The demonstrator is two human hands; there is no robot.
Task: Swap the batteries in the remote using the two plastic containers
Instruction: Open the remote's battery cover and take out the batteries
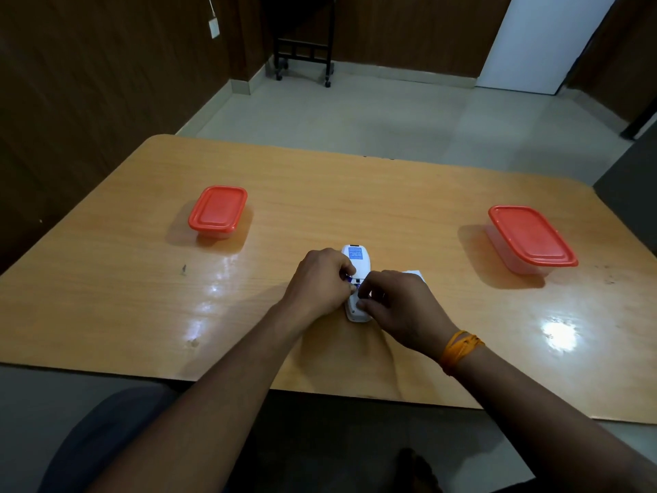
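The white plastic remote (356, 279) lies face down mid-tabletop (320, 193), so its battery bay faces up. The left hand (316, 282) pinches a blue-tipped battery (350, 278); the right hand (401, 307) steadies the remote. Both red-lidded clear plastic containers (217, 211) (531, 238) sit shut, well apart.

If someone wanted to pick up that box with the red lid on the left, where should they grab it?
Probably from above, with a hand spanning the short width of the left container and fingers on its two long sides just under the red lid's rim. It sits flat and alone on the table, so both long sides are open to reach. The lid overhangs the clear base, which gives the fingers a ledge.
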